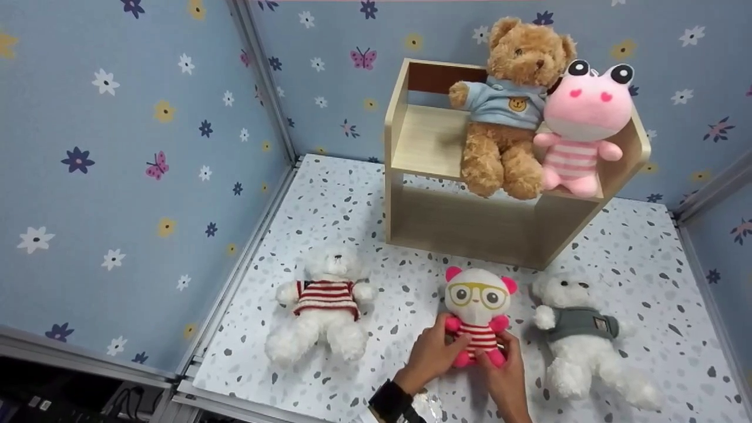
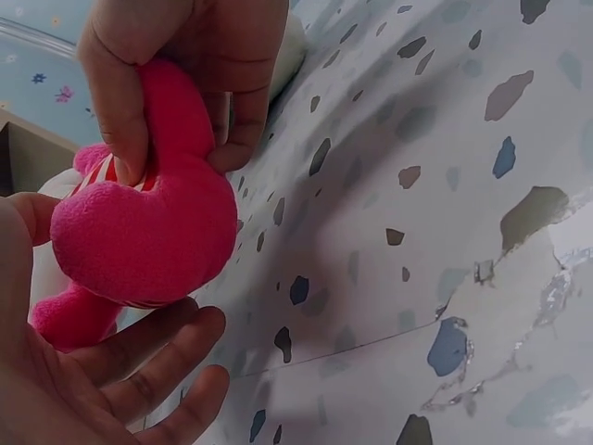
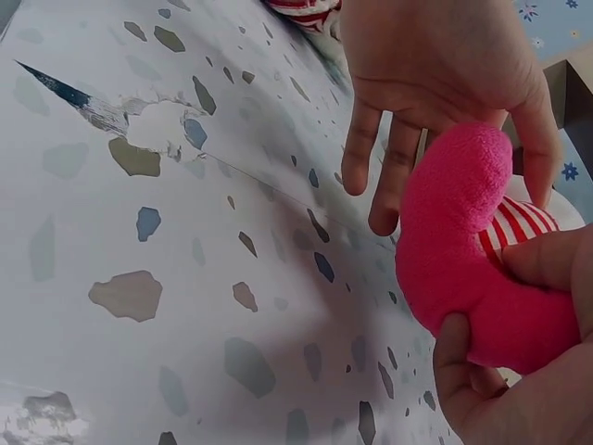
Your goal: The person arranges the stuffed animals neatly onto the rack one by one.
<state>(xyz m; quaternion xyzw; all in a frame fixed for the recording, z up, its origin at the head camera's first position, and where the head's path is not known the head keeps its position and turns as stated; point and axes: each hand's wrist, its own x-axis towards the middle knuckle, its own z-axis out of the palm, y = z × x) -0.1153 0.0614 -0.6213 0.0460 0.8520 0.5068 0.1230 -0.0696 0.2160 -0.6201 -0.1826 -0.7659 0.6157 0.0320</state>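
Note:
A plush panda (image 1: 477, 296) with a white head, pink ears, yellow glasses and a red-and-white striped body is held upright between both hands. My left hand (image 1: 433, 354) holds its side, thumb across the front and fingers behind, loosely spread in the left wrist view. On the other side, my right hand (image 1: 506, 376) pinches the lower body and a pink leg (image 3: 482, 269), thumb on the stripes. A white bear in a striped sweater (image 1: 326, 301) lies left of the hands; another in a grey-green shirt (image 1: 583, 323) lies to their right.
Behind the hands stands a wooden shelf (image 1: 470, 226). On its upper level sit a brown bear (image 1: 510, 126) in a blue shirt and a pink frog (image 1: 587, 108). Flowered panels (image 1: 132, 200) wall the speckled table (image 1: 247, 352). Clear torn film (image 1: 429, 406) shows near the front edge.

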